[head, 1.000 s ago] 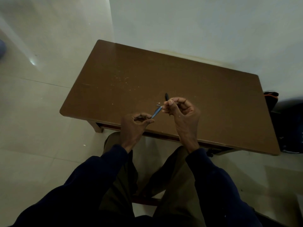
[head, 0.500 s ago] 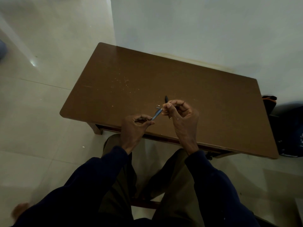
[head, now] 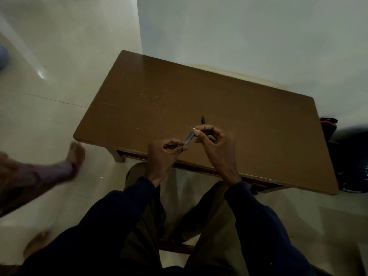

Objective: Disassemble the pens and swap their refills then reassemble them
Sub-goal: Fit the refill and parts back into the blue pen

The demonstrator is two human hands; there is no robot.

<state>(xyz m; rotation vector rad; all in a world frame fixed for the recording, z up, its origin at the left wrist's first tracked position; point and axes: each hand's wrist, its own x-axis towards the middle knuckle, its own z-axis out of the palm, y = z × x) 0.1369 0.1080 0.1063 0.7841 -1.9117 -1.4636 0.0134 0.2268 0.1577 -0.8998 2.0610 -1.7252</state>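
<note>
I hold a blue pen (head: 189,138) between both hands over the near edge of the brown table (head: 199,100). My left hand (head: 163,154) pinches its lower end. My right hand (head: 215,142) grips its upper end, where a small pale tip shows by my fingertips. A black pen (head: 203,119) pokes out just beyond my right hand; whether it lies on the table or rests in my fingers I cannot tell.
Another person's bare foot (head: 75,154) and leg reach in over the tiled floor at the left. A dark bag (head: 350,160) stands right of the table. A white wall runs behind the table. My knees sit under the near edge.
Another person's foot and leg have come into view at the left. My hands have kept their grip on the blue pen, almost unmoved.
</note>
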